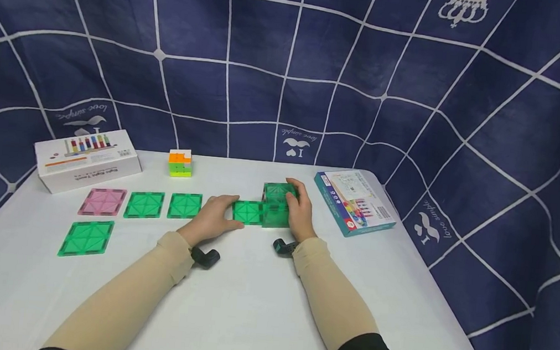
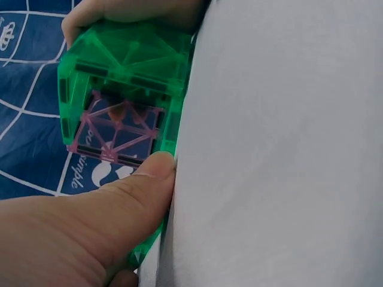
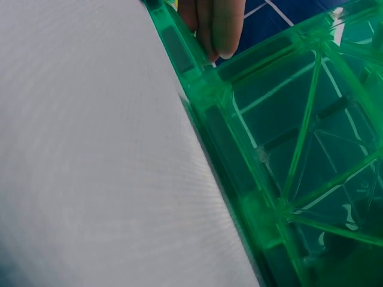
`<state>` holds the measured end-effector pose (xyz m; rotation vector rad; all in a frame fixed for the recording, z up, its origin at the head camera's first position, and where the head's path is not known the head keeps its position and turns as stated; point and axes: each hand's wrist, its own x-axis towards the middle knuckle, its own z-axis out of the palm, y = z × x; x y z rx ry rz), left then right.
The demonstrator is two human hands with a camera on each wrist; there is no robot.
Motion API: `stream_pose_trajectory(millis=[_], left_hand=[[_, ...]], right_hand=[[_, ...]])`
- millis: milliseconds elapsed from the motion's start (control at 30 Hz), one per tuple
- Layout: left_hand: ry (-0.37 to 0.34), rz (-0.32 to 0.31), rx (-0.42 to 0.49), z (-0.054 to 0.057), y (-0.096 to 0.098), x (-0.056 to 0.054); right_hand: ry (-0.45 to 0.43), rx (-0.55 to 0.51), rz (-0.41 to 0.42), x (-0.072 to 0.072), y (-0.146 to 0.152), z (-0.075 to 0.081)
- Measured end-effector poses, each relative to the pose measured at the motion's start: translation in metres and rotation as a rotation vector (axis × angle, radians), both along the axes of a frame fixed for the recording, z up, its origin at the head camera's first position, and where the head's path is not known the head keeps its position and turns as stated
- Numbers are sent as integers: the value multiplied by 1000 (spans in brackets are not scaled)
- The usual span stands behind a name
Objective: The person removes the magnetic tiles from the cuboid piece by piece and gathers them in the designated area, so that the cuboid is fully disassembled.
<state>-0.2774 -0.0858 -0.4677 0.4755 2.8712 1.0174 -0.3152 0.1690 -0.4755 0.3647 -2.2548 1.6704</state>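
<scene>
Right hand (image 1: 299,213): curled round the far right side of a green tile cube (image 1: 277,205), fingers over the top edge, palm against the right wall. Cube standing on the table (image 1: 248,305), centre-back, translucent, a pink panel showing through it in the left wrist view.

Left hand (image 1: 212,219): laid flat, fingers straight, tips pressing a flat green tile (image 1: 248,212) that lies touching the cube's left wall; thumb (image 2: 143,179) against the tile edge.

Handling, as judged: thin rigid plastic panels, light, smooth and rather slippery; apparently joined at the edges only, so likely to fold or come apart under a squeeze on the faces. Best taken by opposite framed edges or corners, flat tiles slid or lifted by one edge.

Further out, left: two green tiles (image 1: 164,205) in a row, a pink tile (image 1: 102,202) at the row's end, one more green tile (image 1: 86,238) nearer the front. Behind: white toy box (image 1: 87,160), small multicoloured block cube (image 1: 180,163). Right of the cube: blue-edged printed box (image 1: 355,202), near but apart. Backdrop: dark blue cloth (image 1: 290,59) with white lines.
</scene>
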Motion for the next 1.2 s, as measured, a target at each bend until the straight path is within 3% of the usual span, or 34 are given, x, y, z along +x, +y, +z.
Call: stream_pose_trajectory(millis=[400,567,733,933,1033,1200], left_hand=[[58,41,66,-6,1,3],[81,39,133,-6,-3,3],[85,51,302,6,-18,4],[65,86,485,27,-37,15],[55,84,468,33,-46,26],[83,65,332,32,-72,51]], right_hand=[[-5,22,-37,1,1,0],[7,7,-35,-1,2,0],[4,-11,-28,-2,0,-2],[-4,-22,-27,-1,-1,-2],[-8,-25,-24,-1,-1,-2],[-12,-33,-17,-3,1,-2]])
